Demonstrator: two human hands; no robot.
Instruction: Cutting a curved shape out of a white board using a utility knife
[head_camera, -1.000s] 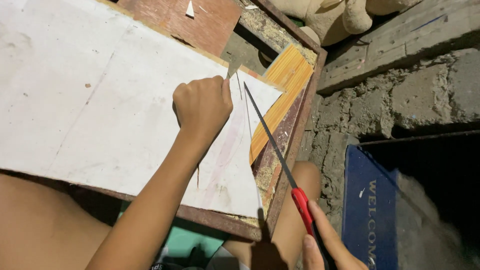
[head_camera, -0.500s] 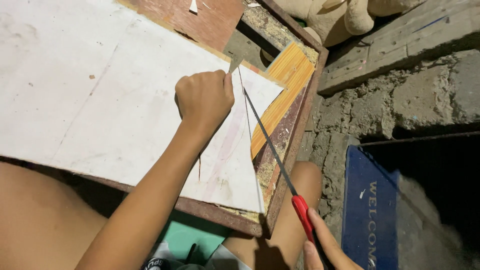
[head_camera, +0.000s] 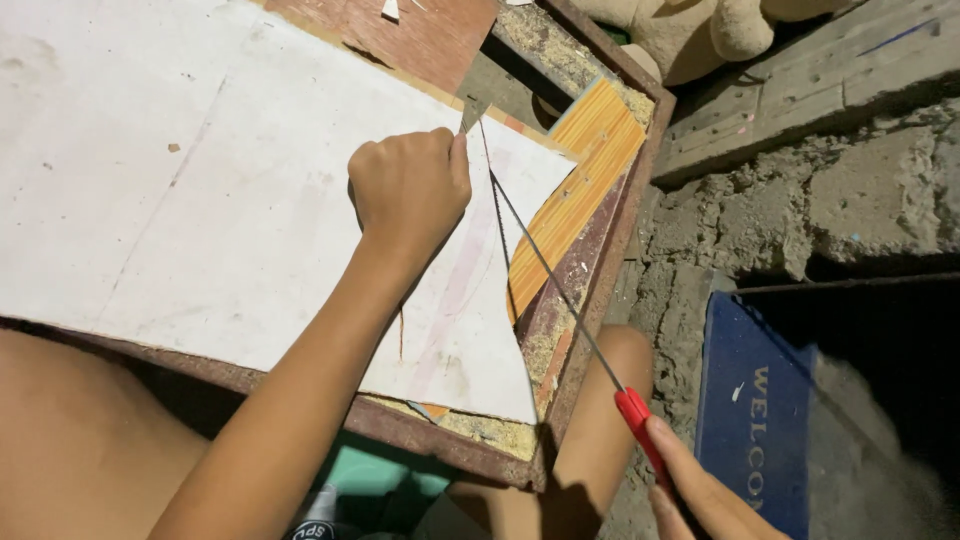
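While my clenched left hand (head_camera: 410, 190) pins the thin white board (head_camera: 200, 200), my right hand (head_camera: 700, 495) grips the red-handled saw blade (head_camera: 550, 275), which I judge may slip toward the knuckles if forced.

Rust-framed worktable (head_camera: 600, 300): white board (head_camera: 200, 200) flat on top, orange striped panel (head_camera: 585, 170) beneath.

rough concrete block wall (head_camera: 850, 200), a blue doormat (head_camera: 755, 420) below it, lit by warm light.
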